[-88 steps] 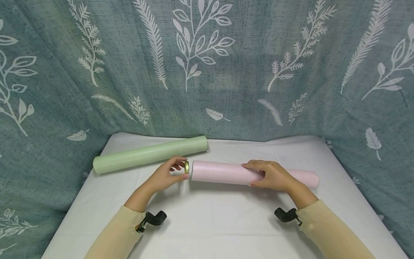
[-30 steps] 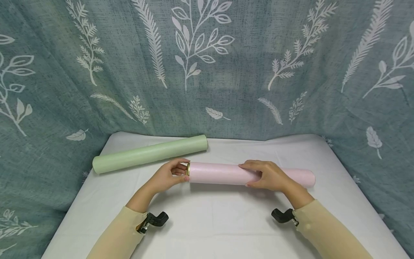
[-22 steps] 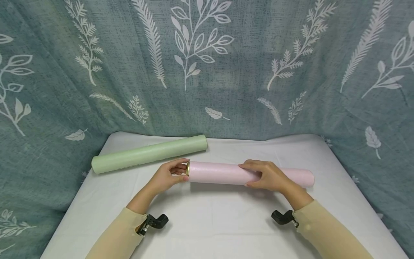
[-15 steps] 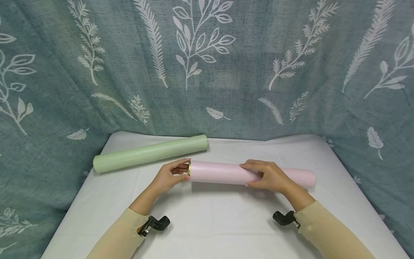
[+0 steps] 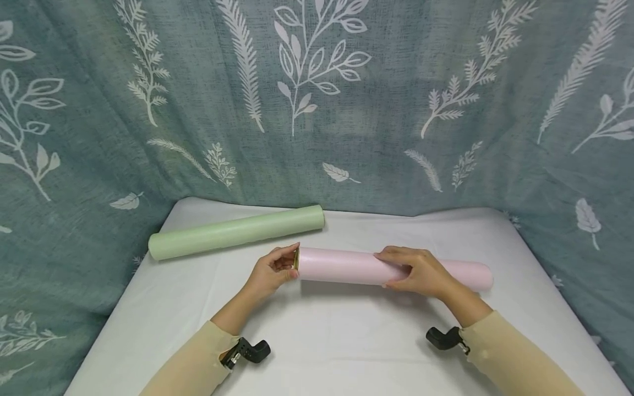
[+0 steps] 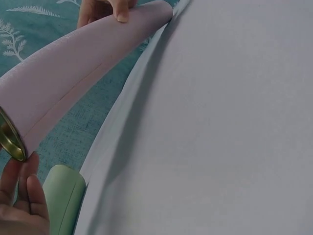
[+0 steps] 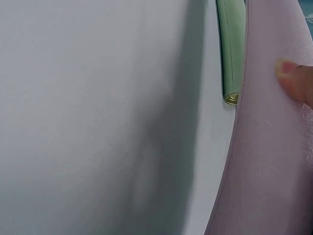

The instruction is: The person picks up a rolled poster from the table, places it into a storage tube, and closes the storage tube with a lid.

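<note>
My right hand [image 5: 421, 270] grips a long pink tube [image 5: 342, 265] near its middle, thumb on the near side and fingers over the top. The tube lies crosswise, held above the white cloth. A gold metal cap [image 6: 11, 137] sits in its left end, its shiny rim at the tube's edge in the left wrist view. My left hand [image 5: 269, 273] pinches that capped end, thumb below and index finger above. In the right wrist view the right thumb [image 7: 293, 81] presses on the pink surface.
Behind the pink tube a light green tube [image 5: 238, 231] lies at a slant on the white-covered table [image 5: 342, 341], a gold cap [image 7: 232, 99] in its end. A teal curtain [image 5: 376, 165] with white leaf prints hangs around the table's back and sides.
Earlier the gold cap was in my left fingers, apart from the tube's left end; now it sits in that end. My right hand keeps its grip. The head view has shifted slightly.
</note>
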The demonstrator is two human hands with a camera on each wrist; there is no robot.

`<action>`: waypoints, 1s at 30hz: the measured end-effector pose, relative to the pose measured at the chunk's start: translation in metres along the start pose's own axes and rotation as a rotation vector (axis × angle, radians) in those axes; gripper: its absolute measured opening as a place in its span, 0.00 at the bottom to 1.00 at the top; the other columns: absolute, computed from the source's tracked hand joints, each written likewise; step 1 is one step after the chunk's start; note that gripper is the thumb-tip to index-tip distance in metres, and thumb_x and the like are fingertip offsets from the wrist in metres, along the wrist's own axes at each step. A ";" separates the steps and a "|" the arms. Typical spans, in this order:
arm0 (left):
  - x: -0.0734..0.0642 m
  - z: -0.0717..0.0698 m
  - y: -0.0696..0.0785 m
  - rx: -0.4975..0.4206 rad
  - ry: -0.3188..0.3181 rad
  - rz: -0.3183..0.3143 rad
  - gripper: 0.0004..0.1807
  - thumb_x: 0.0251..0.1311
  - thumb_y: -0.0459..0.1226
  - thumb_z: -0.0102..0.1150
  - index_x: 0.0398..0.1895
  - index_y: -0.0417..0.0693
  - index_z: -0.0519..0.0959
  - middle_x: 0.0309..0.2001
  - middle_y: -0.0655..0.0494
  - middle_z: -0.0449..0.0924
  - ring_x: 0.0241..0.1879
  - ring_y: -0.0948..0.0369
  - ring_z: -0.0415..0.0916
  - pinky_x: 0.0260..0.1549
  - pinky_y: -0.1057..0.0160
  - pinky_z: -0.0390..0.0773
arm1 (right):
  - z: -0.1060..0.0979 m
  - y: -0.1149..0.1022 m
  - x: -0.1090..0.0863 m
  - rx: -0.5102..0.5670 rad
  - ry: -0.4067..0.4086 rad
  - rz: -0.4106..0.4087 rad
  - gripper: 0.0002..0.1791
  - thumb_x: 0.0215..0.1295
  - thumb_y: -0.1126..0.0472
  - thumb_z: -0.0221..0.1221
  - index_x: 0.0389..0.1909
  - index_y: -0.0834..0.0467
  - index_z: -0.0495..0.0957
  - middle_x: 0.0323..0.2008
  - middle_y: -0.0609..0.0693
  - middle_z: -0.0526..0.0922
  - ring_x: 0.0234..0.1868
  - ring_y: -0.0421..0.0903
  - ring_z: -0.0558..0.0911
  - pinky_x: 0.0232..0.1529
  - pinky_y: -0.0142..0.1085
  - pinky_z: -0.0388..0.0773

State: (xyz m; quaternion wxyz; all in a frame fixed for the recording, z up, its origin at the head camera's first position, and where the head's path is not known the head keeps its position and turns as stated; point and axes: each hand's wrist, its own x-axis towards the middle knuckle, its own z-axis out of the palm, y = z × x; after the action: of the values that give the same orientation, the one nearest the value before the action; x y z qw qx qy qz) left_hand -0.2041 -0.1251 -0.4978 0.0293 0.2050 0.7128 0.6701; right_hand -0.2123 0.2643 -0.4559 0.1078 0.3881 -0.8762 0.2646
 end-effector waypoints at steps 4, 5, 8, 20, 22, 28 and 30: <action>0.000 0.002 0.003 -0.015 0.015 0.009 0.50 0.44 0.58 0.70 0.69 0.38 0.71 0.52 0.44 0.76 0.51 0.58 0.76 0.54 0.63 0.77 | -0.002 -0.001 0.000 -0.002 0.014 -0.009 0.36 0.43 0.54 0.81 0.59 0.48 0.83 0.55 0.44 0.83 0.52 0.46 0.84 0.47 0.30 0.78; 0.000 0.002 0.004 -0.025 0.015 0.008 0.50 0.45 0.57 0.71 0.69 0.38 0.71 0.52 0.45 0.76 0.51 0.59 0.76 0.54 0.64 0.77 | -0.002 -0.001 0.000 -0.002 0.018 -0.011 0.36 0.43 0.54 0.81 0.59 0.48 0.83 0.55 0.44 0.83 0.52 0.46 0.84 0.47 0.29 0.77; 0.000 0.003 0.006 -0.074 0.011 0.013 0.46 0.50 0.50 0.74 0.69 0.37 0.70 0.51 0.46 0.75 0.50 0.59 0.76 0.53 0.65 0.77 | -0.003 -0.002 0.000 -0.004 0.022 -0.012 0.36 0.42 0.54 0.81 0.58 0.48 0.83 0.55 0.44 0.83 0.52 0.46 0.84 0.48 0.26 0.76; -0.001 0.001 0.008 -0.020 -0.014 0.052 0.48 0.50 0.55 0.70 0.71 0.38 0.68 0.53 0.45 0.76 0.52 0.59 0.75 0.55 0.62 0.77 | 0.001 -0.004 -0.001 -0.029 0.026 0.005 0.36 0.44 0.53 0.80 0.59 0.47 0.83 0.54 0.45 0.84 0.52 0.47 0.84 0.46 0.40 0.81; -0.001 0.001 0.009 0.001 -0.021 0.059 0.50 0.48 0.56 0.69 0.71 0.37 0.68 0.53 0.44 0.76 0.52 0.59 0.76 0.55 0.61 0.77 | 0.002 -0.004 -0.002 -0.028 0.030 0.007 0.36 0.44 0.53 0.80 0.59 0.47 0.83 0.55 0.45 0.84 0.52 0.47 0.84 0.47 0.37 0.81; -0.002 0.001 0.006 0.011 -0.031 0.029 0.48 0.48 0.52 0.71 0.71 0.38 0.69 0.54 0.42 0.77 0.53 0.58 0.76 0.57 0.59 0.77 | 0.002 -0.003 -0.007 -0.034 0.045 -0.009 0.36 0.43 0.54 0.80 0.59 0.49 0.83 0.54 0.45 0.84 0.52 0.47 0.84 0.51 0.25 0.75; -0.002 0.000 0.005 -0.001 -0.032 0.014 0.45 0.49 0.48 0.72 0.70 0.37 0.69 0.55 0.41 0.77 0.53 0.58 0.76 0.57 0.59 0.76 | 0.001 -0.002 -0.007 -0.039 0.040 -0.009 0.36 0.43 0.54 0.80 0.59 0.49 0.82 0.54 0.45 0.84 0.51 0.46 0.84 0.49 0.26 0.76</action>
State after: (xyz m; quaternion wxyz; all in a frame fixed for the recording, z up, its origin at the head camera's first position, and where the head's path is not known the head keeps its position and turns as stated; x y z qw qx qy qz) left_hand -0.2008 -0.1253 -0.4938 0.0361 0.2209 0.7105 0.6672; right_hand -0.2056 0.2668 -0.4592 0.1343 0.3845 -0.8771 0.2547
